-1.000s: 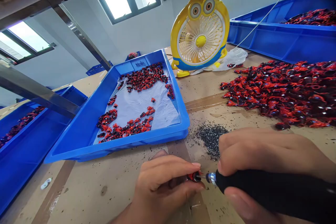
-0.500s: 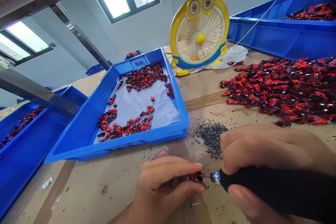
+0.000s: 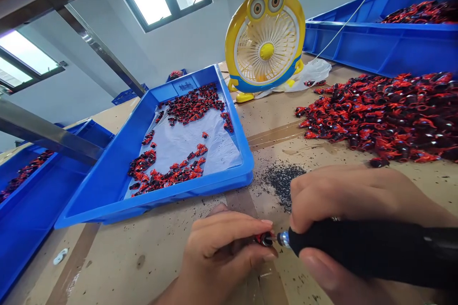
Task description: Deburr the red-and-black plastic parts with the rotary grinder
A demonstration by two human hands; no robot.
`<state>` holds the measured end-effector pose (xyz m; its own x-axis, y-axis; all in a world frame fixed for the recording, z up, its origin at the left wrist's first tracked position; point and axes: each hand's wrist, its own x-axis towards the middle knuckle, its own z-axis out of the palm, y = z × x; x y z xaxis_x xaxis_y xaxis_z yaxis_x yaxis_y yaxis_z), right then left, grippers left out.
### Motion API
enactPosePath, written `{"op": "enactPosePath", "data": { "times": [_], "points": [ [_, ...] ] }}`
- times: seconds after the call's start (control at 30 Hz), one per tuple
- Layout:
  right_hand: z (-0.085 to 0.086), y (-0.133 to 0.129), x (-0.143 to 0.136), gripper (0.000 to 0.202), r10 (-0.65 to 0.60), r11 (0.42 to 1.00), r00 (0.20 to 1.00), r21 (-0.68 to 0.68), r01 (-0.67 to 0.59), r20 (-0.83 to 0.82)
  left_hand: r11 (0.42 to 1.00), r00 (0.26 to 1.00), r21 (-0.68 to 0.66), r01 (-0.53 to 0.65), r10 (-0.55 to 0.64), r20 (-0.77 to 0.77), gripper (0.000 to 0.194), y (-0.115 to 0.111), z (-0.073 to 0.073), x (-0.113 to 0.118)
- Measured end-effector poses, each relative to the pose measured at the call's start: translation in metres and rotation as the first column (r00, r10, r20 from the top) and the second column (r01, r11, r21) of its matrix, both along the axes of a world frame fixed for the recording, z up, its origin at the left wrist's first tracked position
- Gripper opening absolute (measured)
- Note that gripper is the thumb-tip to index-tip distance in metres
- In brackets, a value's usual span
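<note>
My left hand (image 3: 222, 250) pinches a small red-and-black plastic part (image 3: 264, 238) between thumb and fingers, low in the middle of the view. In my right hand (image 3: 343, 200) is a black electric screwdriver (image 3: 358, 248) with a silver collar, held nearly level. Its thin bit points left and meets the part, though the exact contact is too small to make out. Just behind my hands lies a scattered heap of tiny black pieces (image 3: 282, 181), perhaps screws. A large pile of like red-and-black parts (image 3: 379, 119) covers the table's right side.
A blue tray (image 3: 246, 162), lined with white sheeting and holding many parts, stands left of centre. Behind it is a yellow fan (image 3: 266, 51). More blue bins stand at the back right (image 3: 358, 47) and far left (image 3: 32, 233). A metal post (image 3: 46, 128) crosses the left side.
The screwdriver has come left with my right hand, its bit closer into the part. My left hand keeps its pinch. The whole view has shifted slightly.
</note>
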<state>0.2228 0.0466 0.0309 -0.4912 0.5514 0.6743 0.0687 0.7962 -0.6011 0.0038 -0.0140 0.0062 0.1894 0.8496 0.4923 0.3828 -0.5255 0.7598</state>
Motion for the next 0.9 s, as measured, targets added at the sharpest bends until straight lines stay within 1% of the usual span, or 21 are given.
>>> {"op": "enactPosePath", "data": {
  "times": [0.1, 0.23, 0.37, 0.47, 0.53, 0.6, 0.7, 0.73, 0.77, 0.83, 0.9],
  "points": [
    [-0.001, 0.002, -0.003, 0.010, -0.006, 1.000, 1.000, 0.004, 0.006, -0.026, 1.000, 1.000, 0.002, 0.010, -0.010, -0.011, 0.009, -0.001, -0.001, 0.000],
    [-0.002, -0.001, -0.006, 0.009, -0.023, 0.999, 0.996, -0.036, 0.020, -0.080, 1.000, 0.999, -0.012, 0.028, -0.028, -0.028, 0.009, -0.001, -0.001, -0.002],
    [-0.004, -0.003, -0.003, 0.008, 0.018, 1.000, 1.000, -0.021, -0.018, -0.022, 1.000, 0.999, -0.005, -0.005, 0.005, -0.048, 0.008, 0.000, 0.000, -0.003],
    [-0.008, -0.004, -0.001, 0.010, 0.003, 1.000, 1.000, -0.011, -0.004, -0.029, 0.999, 0.997, 0.018, -0.028, 0.030, -0.071, 0.006, 0.000, 0.001, -0.004],
    [-0.009, -0.003, 0.000, 0.012, -0.001, 1.000, 1.000, -0.023, 0.001, -0.026, 1.000, 0.996, 0.010, -0.017, 0.018, -0.084, 0.007, -0.001, 0.001, -0.004],
    [-0.008, -0.001, 0.002, 0.012, 0.004, 0.999, 1.000, -0.040, -0.005, -0.014, 1.000, 0.997, -0.003, -0.012, 0.012, -0.080, 0.008, -0.001, 0.000, -0.004],
    [-0.003, -0.002, 0.007, 0.010, 0.003, 1.000, 1.000, -0.025, -0.003, -0.002, 0.999, 0.996, -0.025, -0.048, 0.046, -0.072, 0.014, -0.001, -0.001, -0.004],
    [-0.002, -0.004, 0.009, 0.010, -0.020, 1.000, 1.000, -0.018, 0.020, -0.003, 0.998, 0.996, -0.036, -0.058, 0.056, -0.067, 0.017, -0.001, -0.002, -0.004],
    [-0.001, -0.007, 0.009, 0.009, -0.069, 0.998, 0.997, -0.008, 0.069, -0.016, 0.996, 0.996, -0.051, -0.066, 0.063, -0.063, 0.018, -0.002, -0.004, -0.005],
    [-0.002, -0.013, 0.008, 0.011, -0.197, 0.980, 0.979, -0.015, 0.197, -0.043, 0.994, 0.997, -0.086, -0.068, 0.063, -0.054, 0.017, -0.003, -0.006, -0.005],
    [-0.003, -0.018, 0.004, 0.025, -0.279, 0.960, 0.957, -0.020, 0.278, -0.078, 0.992, 0.998, -0.113, -0.062, 0.058, -0.041, 0.015, -0.005, -0.008, -0.006]
  ]
}}
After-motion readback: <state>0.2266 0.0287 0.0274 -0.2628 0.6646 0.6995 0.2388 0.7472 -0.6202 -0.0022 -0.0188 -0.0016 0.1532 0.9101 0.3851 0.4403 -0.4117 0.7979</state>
